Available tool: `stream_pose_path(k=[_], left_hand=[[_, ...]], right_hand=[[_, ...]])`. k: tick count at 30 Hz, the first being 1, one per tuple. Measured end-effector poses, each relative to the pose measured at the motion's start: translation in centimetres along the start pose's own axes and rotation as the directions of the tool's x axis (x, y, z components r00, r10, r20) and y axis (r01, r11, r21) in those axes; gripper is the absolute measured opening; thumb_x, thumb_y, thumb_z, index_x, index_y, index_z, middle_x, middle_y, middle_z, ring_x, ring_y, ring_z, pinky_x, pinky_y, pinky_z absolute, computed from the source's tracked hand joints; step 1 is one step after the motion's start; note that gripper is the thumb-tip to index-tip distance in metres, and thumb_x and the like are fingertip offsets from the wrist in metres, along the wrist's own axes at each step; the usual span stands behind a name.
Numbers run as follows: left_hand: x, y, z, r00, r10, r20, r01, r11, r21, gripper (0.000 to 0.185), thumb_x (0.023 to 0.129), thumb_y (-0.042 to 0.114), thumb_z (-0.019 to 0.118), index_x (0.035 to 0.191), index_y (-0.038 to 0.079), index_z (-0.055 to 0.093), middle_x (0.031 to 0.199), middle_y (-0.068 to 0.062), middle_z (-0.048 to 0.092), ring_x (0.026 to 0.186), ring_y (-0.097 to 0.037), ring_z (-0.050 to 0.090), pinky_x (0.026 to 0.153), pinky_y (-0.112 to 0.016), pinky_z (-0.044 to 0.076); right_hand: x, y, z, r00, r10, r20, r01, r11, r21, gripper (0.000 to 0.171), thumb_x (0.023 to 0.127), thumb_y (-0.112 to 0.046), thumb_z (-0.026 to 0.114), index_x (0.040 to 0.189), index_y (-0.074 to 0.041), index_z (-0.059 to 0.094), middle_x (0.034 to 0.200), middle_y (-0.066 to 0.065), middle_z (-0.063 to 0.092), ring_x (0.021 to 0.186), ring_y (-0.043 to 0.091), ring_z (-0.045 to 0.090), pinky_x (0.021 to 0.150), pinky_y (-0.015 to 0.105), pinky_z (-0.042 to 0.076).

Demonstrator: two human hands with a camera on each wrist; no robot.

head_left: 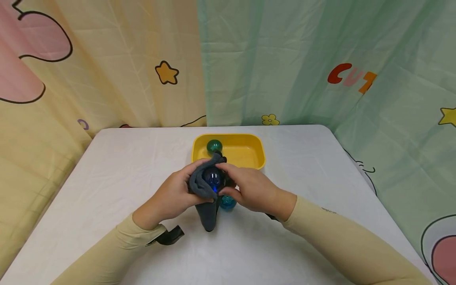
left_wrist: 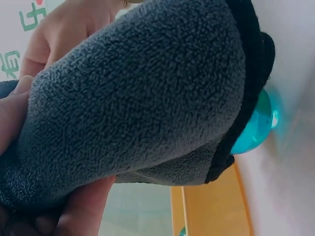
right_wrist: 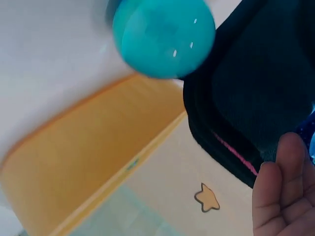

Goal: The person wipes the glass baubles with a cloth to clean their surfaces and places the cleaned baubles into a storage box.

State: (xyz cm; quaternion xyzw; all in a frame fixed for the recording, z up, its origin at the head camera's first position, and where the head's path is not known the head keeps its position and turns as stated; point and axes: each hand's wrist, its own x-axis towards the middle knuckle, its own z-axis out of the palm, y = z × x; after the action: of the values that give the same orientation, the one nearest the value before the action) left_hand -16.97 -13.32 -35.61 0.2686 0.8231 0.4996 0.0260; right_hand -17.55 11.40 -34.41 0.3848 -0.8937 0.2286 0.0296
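Observation:
Both hands meet over the middle of the white table (head_left: pixel 107 178). My left hand (head_left: pixel 179 194) grips a dark grey fleece cloth (head_left: pixel 206 206) wrapped round a dark blue shiny ball (head_left: pixel 213 177). My right hand (head_left: pixel 246 186) holds the ball and cloth from the right, fingers curled over the top. A teal ball (head_left: pixel 227 202) lies on the table just under the right hand; it also shows as the teal ball (right_wrist: pixel 162 37) and teal ball (left_wrist: pixel 256 129) beside the cloth (left_wrist: pixel 138 98). A green ball (head_left: pixel 214 146) sits in the yellow tray (head_left: pixel 249 152).
The yellow tray stands just behind the hands, its wall (right_wrist: pixel 88 162) close in the right wrist view. Patterned curtains (head_left: pixel 285 59) hang behind and to both sides of the table. A black wrist strap (head_left: pixel 171 235) shows at my left sleeve.

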Motion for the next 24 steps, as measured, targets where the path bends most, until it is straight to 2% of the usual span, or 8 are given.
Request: stream_pose_path(k=[5, 7, 10, 14, 17, 19, 21, 24], left_hand=[[0.0, -0.1, 0.2, 1.0, 0.012, 0.009, -0.012, 1.0, 0.002, 0.088, 0.08, 0.009, 0.092, 0.156, 0.022, 0.049, 0.147, -0.004, 0.064, 0.135, -0.027, 0.062, 0.106, -0.05, 0.057], [0.0, -0.1, 0.3, 1.0, 0.014, 0.004, -0.014, 1.0, 0.01, 0.088, 0.08, 0.009, 0.093, 0.156, 0.022, 0.049, 0.147, -0.003, 0.065, 0.135, -0.026, 0.062, 0.107, -0.05, 0.056], [0.0, -0.2, 0.2, 1.0, 0.018, -0.014, -0.018, 0.999, 0.031, 0.088, 0.079, 0.01, 0.093, 0.155, 0.021, 0.05, 0.146, -0.002, 0.065, 0.134, -0.024, 0.063, 0.107, -0.05, 0.056], [0.0, -0.4, -0.1, 0.999, 0.007, -0.039, -0.005, 0.999, 0.035, 0.087, 0.079, 0.012, 0.093, 0.154, 0.019, 0.05, 0.146, -0.004, 0.065, 0.131, -0.024, 0.065, 0.104, -0.048, 0.057], [0.0, -0.4, -0.3, 0.999, -0.001, -0.034, 0.001, 1.0, 0.014, 0.085, 0.081, 0.013, 0.093, 0.154, 0.019, 0.05, 0.147, -0.006, 0.064, 0.131, -0.025, 0.065, 0.104, -0.048, 0.057], [0.1, -0.3, -0.3, 1.0, 0.002, -0.025, -0.002, 1.0, 0.008, 0.084, 0.082, 0.014, 0.092, 0.155, 0.019, 0.05, 0.148, -0.006, 0.063, 0.132, -0.025, 0.064, 0.105, -0.05, 0.056], [0.0, -0.3, -0.2, 1.0, 0.007, -0.018, -0.007, 1.0, 0.004, 0.085, 0.081, 0.013, 0.092, 0.155, 0.02, 0.05, 0.149, -0.005, 0.063, 0.133, -0.025, 0.063, 0.107, -0.05, 0.055], [0.0, -0.3, -0.1, 1.0, 0.023, -0.013, -0.023, 1.0, 0.003, 0.086, 0.081, 0.011, 0.093, 0.155, 0.02, 0.05, 0.148, -0.005, 0.064, 0.134, -0.026, 0.063, 0.108, -0.051, 0.055]], right_hand=[[-0.1, -0.1, 0.5, 0.99, 0.137, 0.035, -0.142, 0.965, 0.221, 0.049, 0.103, -0.03, 0.069, 0.141, -0.004, 0.053, 0.092, -0.003, 0.072, 0.078, 0.009, 0.062, 0.071, 0.024, 0.056], [-0.1, -0.2, 0.5, 0.987, 0.156, 0.028, -0.158, 0.958, 0.241, 0.046, 0.104, -0.031, 0.068, 0.14, -0.005, 0.056, 0.091, -0.004, 0.07, 0.078, 0.007, 0.06, 0.071, 0.024, 0.057], [-0.1, -0.5, 0.4, 0.993, 0.119, 0.014, -0.12, 0.975, 0.185, 0.059, 0.104, -0.033, 0.069, 0.151, -0.004, 0.048, 0.1, -0.002, 0.073, 0.084, 0.008, 0.065, 0.074, 0.025, 0.059], [0.0, -0.8, -0.1, 0.999, 0.03, 0.035, -0.033, 0.997, 0.072, 0.074, 0.103, -0.026, 0.071, 0.161, -0.007, 0.03, 0.125, 0.006, 0.074, 0.101, 0.015, 0.073, 0.086, 0.029, 0.062], [0.1, -0.8, -0.5, 0.999, -0.007, 0.049, 0.009, 0.999, -0.035, 0.07, 0.102, -0.023, 0.072, 0.159, -0.01, 0.035, 0.133, 0.008, 0.072, 0.11, 0.019, 0.073, 0.097, 0.034, 0.061], [0.3, -0.8, -0.6, 0.999, -0.024, 0.043, 0.029, 0.994, -0.104, 0.066, 0.101, -0.024, 0.073, 0.157, -0.012, 0.04, 0.13, 0.006, 0.074, 0.111, 0.02, 0.073, 0.101, 0.036, 0.06], [0.3, -0.7, -0.7, 0.999, -0.036, 0.031, 0.041, 0.989, -0.14, 0.064, 0.1, -0.027, 0.074, 0.155, -0.012, 0.044, 0.121, 0.004, 0.076, 0.105, 0.02, 0.073, 0.098, 0.036, 0.061], [0.3, -0.5, -0.6, 0.999, -0.033, 0.011, 0.034, 0.991, -0.129, 0.064, 0.098, -0.031, 0.075, 0.151, -0.009, 0.048, 0.11, 0.002, 0.077, 0.094, 0.017, 0.072, 0.089, 0.032, 0.062]])
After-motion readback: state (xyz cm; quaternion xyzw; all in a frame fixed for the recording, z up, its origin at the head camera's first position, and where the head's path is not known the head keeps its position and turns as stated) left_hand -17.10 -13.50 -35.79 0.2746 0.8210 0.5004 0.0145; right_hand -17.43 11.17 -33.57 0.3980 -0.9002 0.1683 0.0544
